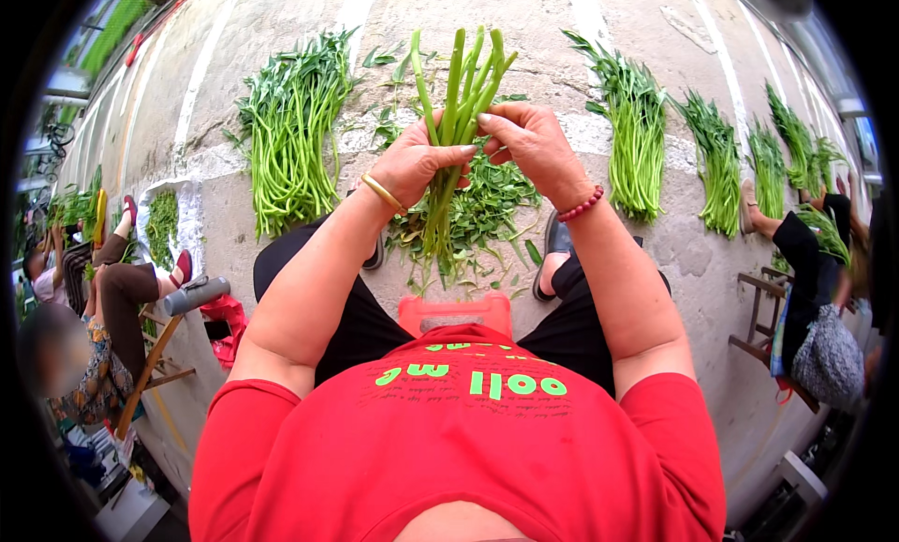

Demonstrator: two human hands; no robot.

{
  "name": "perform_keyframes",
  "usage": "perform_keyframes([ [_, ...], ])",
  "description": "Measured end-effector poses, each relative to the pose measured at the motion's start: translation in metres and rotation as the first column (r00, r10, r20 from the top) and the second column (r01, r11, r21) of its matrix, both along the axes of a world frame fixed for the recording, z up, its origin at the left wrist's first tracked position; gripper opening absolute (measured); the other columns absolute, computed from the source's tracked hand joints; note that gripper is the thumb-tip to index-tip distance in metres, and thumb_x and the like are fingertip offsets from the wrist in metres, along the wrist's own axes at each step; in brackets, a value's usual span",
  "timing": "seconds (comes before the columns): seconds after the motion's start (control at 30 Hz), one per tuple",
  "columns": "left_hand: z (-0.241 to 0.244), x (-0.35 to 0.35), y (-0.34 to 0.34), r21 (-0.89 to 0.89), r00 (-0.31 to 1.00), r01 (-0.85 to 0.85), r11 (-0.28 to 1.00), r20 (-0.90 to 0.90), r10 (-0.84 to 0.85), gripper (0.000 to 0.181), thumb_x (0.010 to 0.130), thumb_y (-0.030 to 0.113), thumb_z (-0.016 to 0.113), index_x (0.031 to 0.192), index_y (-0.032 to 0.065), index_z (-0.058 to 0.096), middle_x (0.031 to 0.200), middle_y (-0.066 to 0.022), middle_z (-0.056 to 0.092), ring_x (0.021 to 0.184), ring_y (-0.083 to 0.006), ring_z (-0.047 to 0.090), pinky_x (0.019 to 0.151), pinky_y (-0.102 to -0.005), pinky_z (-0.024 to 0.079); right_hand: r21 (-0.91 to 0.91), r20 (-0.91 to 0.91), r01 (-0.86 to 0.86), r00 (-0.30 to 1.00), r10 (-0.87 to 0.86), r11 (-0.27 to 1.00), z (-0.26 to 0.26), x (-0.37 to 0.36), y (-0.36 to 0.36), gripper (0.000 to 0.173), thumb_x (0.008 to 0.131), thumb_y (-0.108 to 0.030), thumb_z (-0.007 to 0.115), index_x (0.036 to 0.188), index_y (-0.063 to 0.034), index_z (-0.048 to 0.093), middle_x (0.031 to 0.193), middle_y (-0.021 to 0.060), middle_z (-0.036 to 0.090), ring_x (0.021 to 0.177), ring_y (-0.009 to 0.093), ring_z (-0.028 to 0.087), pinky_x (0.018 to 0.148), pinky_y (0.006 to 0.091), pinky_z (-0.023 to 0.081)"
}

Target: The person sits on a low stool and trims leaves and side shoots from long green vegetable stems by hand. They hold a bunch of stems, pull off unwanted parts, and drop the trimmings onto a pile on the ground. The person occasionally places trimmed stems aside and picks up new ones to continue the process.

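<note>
My left hand (421,159) is closed around a small bunch of green water spinach stems (456,113), held upright in front of me with the thick ends away from me. A gold-coloured bangle circles that wrist. With thumb and forefinger, my right hand (527,134) touches or pinches a stem at the right side of the bunch; its other fingers curl, and whether it grips the stem I cannot tell. Below the bunch, loose leaves and trimmings (499,198) lie heaped on the concrete between my feet, partly hidden by my hands.
A large pile of water spinach (295,141) lies at left, another (635,134) at right, with several more beyond. A white sack of greens (165,222), a grey bottle (197,295) and a seated person (91,345) are at left. Another person (818,282) sits far right. A red plastic stool (495,310) is beneath me.
</note>
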State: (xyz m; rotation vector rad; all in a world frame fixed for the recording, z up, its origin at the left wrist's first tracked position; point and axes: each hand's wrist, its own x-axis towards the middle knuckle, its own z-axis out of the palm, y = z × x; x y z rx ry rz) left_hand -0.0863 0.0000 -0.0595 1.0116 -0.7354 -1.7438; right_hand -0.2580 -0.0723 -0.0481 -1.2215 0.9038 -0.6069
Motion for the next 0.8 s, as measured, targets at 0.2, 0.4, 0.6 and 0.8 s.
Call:
perform_keyframes([
  [0.2, 0.003, -0.003, 0.000, -0.004, 0.998, 0.008, 1.000, 0.069, -0.007, 0.028, 0.086, 0.008, 0.065, 0.111, 0.0090, 0.054, 0.085, -0.0007, 0.060, 0.070, -0.0117, 0.060, 0.062, -0.0276, 0.053, -0.048, 0.005, 0.030, 1.000, -0.030, 0.998, -0.004, -0.002, 0.001, 0.021, 0.088, -0.018, 0.065, 0.097, 0.0011, 0.067, 0.078, 0.0019, 0.066, 0.059, 0.004, 0.056, 0.053, 0.0201, 0.048],
  [0.4, 0.003, -0.004, 0.001, -0.023, 0.992, 0.005, 1.000, 0.126, -0.002, 0.031, 0.084, 0.006, 0.066, 0.112, 0.0096, 0.054, 0.084, -0.0004, 0.059, 0.070, -0.0112, 0.060, 0.063, -0.0273, 0.053, -0.078, -0.007, 0.114, 0.993, -0.115, 0.990, 0.002, -0.001, 0.000, 0.021, 0.088, -0.018, 0.065, 0.098, -0.0002, 0.067, 0.077, 0.0006, 0.065, 0.059, 0.004, 0.056, 0.051, 0.0189, 0.047],
  [0.6, -0.002, -0.007, 0.003, -0.006, 0.979, -0.005, 1.000, 0.204, 0.006, 0.034, 0.082, 0.003, 0.068, 0.111, 0.0095, 0.052, 0.082, -0.0002, 0.057, 0.069, -0.0107, 0.059, 0.061, -0.0270, 0.053, -0.008, 0.033, 0.187, 0.982, -0.187, 0.982, 0.003, -0.006, -0.007, 0.021, 0.088, -0.019, 0.065, 0.099, -0.0009, 0.066, 0.078, 0.0009, 0.065, 0.059, 0.004, 0.057, 0.051, 0.0188, 0.049],
  [0.8, 0.001, -0.010, 0.003, -0.006, 0.978, 0.005, 1.000, 0.210, -0.004, 0.034, 0.081, 0.003, 0.069, 0.111, 0.0093, 0.052, 0.083, -0.0001, 0.057, 0.069, -0.0107, 0.059, 0.059, -0.0274, 0.053, -0.042, 0.013, 0.210, 0.978, -0.210, 0.977, 0.006, -0.009, -0.008, 0.020, 0.090, -0.018, 0.063, 0.098, -0.0001, 0.066, 0.078, 0.0016, 0.065, 0.059, 0.005, 0.058, 0.051, 0.0191, 0.049],
])
